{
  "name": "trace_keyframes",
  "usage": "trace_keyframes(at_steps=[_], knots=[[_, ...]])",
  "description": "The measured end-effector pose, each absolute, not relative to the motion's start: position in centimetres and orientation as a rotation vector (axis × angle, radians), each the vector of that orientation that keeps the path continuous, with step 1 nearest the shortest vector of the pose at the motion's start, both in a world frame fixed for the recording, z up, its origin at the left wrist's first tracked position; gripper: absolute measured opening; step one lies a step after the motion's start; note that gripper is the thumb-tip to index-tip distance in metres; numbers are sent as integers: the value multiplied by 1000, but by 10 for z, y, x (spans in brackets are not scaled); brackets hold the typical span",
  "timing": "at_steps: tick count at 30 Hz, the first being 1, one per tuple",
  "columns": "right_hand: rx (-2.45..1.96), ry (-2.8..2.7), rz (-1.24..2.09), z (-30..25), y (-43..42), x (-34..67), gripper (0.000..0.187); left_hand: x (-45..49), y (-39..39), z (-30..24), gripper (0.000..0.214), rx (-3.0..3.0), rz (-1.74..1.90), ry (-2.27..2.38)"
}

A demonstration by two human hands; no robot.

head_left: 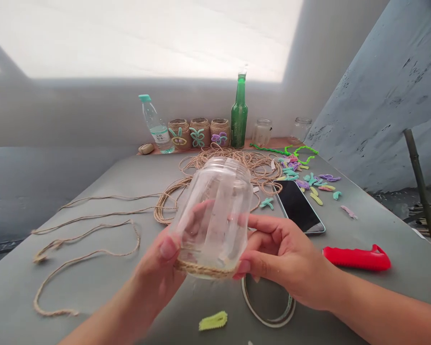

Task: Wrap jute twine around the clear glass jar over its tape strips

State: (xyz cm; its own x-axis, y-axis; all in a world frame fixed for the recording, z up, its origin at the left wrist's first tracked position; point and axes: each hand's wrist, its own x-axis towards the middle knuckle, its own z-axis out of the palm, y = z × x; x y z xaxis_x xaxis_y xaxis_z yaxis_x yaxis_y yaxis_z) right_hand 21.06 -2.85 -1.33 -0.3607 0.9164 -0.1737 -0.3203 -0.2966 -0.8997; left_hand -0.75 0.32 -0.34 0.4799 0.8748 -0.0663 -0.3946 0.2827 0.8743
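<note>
Tilted above the table is a clear glass jar (215,211), with a band of jute twine (206,270) around its lower end and a pale strip along its side. My left hand (161,263) grips the jar from the left, thumb on the near side and fingers showing through the glass. At the lower right of the jar, my right hand (290,258) is closed, thumb and fingers pressed together where the twine band ends; its index finger reaches behind the glass. The fingers partly hide that end of the twine.
Behind the jar lies a coil of twine (165,206). A phone (300,206), a red-handled cutter (357,258), a tape ring (273,324) and a yellow fuzzy piece (213,321) lie around. A green bottle (239,115), a water bottle (158,127) and twine-wrapped jars (200,134) stand along the back.
</note>
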Motion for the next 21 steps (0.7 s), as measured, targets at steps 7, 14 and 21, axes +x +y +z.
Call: trace_keyframes(at_steps=[7,14,21], knots=[[-978,-934,1650,-10,-23,208,66,-17,9,-15,64,1023,1119,996],[-1131,-986,1476,-17,-24,207,69,-9,3,-14,51,1090,1086,1082],[-1236,-1148,1280,-19,-28,203,63,7,-1,-7,52,1015,1023,960]])
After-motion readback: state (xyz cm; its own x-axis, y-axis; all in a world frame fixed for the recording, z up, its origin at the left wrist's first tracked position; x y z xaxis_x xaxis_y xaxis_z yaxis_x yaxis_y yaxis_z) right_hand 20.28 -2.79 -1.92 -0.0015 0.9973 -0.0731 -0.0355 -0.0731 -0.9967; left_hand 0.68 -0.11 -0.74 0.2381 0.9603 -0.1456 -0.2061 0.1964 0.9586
